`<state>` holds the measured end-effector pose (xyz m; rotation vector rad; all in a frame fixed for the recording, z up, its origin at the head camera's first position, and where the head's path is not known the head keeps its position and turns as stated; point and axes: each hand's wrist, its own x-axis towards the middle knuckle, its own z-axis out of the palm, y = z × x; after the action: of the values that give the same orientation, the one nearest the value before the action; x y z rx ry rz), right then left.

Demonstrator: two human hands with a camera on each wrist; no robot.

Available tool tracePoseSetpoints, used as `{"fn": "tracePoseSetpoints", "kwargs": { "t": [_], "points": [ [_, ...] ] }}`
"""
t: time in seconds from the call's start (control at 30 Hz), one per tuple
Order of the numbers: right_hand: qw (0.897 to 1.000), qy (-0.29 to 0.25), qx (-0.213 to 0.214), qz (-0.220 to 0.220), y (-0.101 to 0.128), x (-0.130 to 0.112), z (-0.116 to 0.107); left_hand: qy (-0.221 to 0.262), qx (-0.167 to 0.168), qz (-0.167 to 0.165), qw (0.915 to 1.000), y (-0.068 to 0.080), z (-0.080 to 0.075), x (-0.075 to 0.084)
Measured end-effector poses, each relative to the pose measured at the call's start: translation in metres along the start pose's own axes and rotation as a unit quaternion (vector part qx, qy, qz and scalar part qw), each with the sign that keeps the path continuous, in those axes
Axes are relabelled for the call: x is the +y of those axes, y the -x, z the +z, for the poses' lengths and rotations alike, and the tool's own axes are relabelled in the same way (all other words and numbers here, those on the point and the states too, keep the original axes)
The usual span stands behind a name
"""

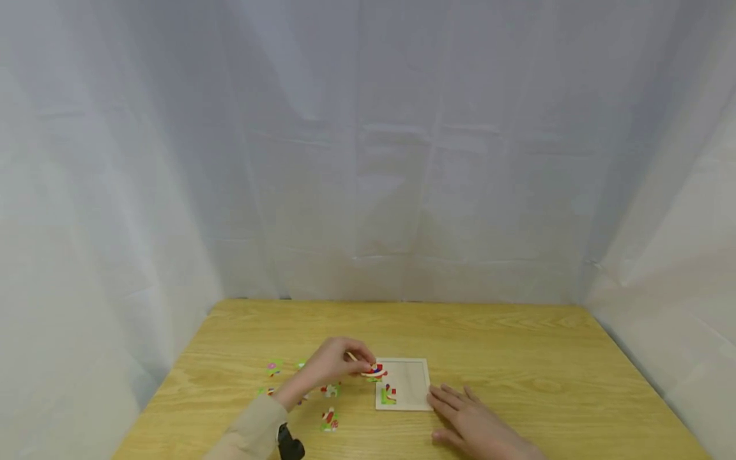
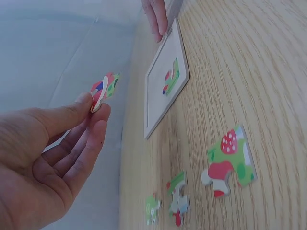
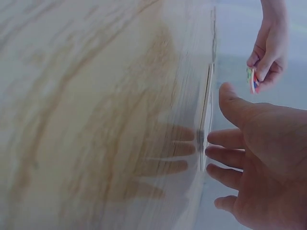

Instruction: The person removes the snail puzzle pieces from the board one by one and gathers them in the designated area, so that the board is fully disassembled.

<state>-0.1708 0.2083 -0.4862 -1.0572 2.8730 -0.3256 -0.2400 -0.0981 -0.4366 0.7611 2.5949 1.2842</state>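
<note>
My left hand (image 1: 339, 359) pinches a colourful jigsaw puzzle piece (image 2: 103, 91) between thumb and fingertips, raised above the left side of a pale wooden puzzle frame (image 1: 414, 406). One piece (image 1: 388, 395) with green and red print lies in the frame's near left corner. At the frame's right edge, my right hand (image 1: 474, 418) rests with its fingers extended, the fingertips right at the rim. In the right wrist view the fingers (image 3: 225, 155) of that hand are spread along the frame's edge.
Several loose puzzle pieces lie on the wooden table (image 1: 517, 345) to the left of the frame, including one with a red-spotted print (image 2: 231, 160) and one (image 1: 330, 390) partly beside the left forearm. White sheeting (image 1: 391, 160) hangs around the table's back and sides.
</note>
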Motion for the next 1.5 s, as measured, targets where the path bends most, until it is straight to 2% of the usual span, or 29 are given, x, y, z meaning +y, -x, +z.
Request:
{"fn": "tracePoseSetpoints", "kwargs": {
  "t": [0.2,0.37,0.57,0.67,0.8,0.9,1.07,1.27,1.37,1.5],
  "points": [
    [1.0,0.005,-0.005,-0.003,-0.003,0.0,0.003,-0.006,0.01,-0.005,0.9999,0.01,-0.012,-0.01],
    [1.0,0.001,-0.01,-0.002,-0.004,0.0,0.001,0.02,0.012,-0.018,0.9996,0.021,-0.022,-0.016],
    [1.0,0.001,-0.015,-0.003,-0.005,-0.001,-0.001,0.022,0.02,-0.026,0.9992,0.035,-0.033,-0.023],
    [1.0,0.003,-0.016,-0.002,-0.005,0.0,0.0,0.018,0.019,-0.027,0.9993,0.042,-0.038,-0.026],
    [1.0,0.005,-0.013,-0.002,-0.005,-0.001,0.0,-0.009,0.029,-0.027,0.9992,0.053,-0.043,-0.03],
    [1.0,0.004,-0.009,-0.004,-0.004,-0.002,0.001,-0.02,0.032,-0.033,0.9987,0.061,-0.046,-0.034],
    [1.0,-0.005,-0.011,-0.003,-0.004,-0.003,0.0,-0.003,0.02,-0.044,0.9988,0.075,-0.047,-0.041],
    [1.0,-0.003,-0.023,0.007,-0.006,-0.002,0.001,0.005,0.021,-0.05,0.9985,0.09,-0.048,-0.048],
    [1.0,0.001,-0.024,0.008,-0.006,-0.002,0.002,0.005,0.013,-0.058,0.9982,0.097,-0.046,-0.053],
    [1.0,-0.001,-0.028,0.011,-0.006,-0.002,0.002,0.029,-0.003,-0.079,0.9964,0.104,-0.042,-0.058]
  ]
}}
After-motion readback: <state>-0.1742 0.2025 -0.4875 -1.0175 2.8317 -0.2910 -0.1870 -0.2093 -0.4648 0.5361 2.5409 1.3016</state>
